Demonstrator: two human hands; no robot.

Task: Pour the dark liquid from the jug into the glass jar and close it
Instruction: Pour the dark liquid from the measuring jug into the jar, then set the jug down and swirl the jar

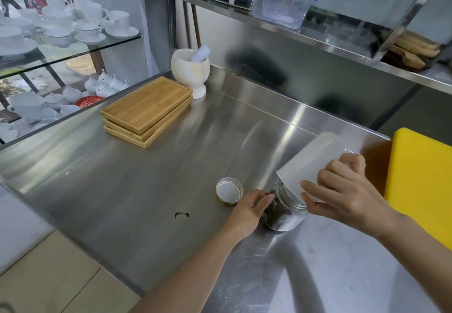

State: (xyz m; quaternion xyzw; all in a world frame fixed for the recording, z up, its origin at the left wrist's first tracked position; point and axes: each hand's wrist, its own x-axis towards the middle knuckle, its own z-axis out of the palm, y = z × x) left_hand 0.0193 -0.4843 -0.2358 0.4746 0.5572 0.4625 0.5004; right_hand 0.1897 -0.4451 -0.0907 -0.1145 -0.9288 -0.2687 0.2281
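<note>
A small glass jar (287,215) stands on the steel counter (146,190), tilted a little, with dark contents in its lower left part. My left hand (249,209) grips the jar's left side. My right hand (347,198) holds a translucent white plastic jug (315,163) by its handle, tipped steeply so its rim rests over the jar's mouth. The jug looks nearly empty. The jar's lid (229,190) lies upside down on the counter, just left of my left hand, white inside with a gold rim.
A small dark spill (182,214) marks the counter left of the lid. Stacked bamboo trays (146,110) and a white mortar with pestle (192,69) sit at the back left. A yellow board (420,185) lies at the right. Shelves hang above.
</note>
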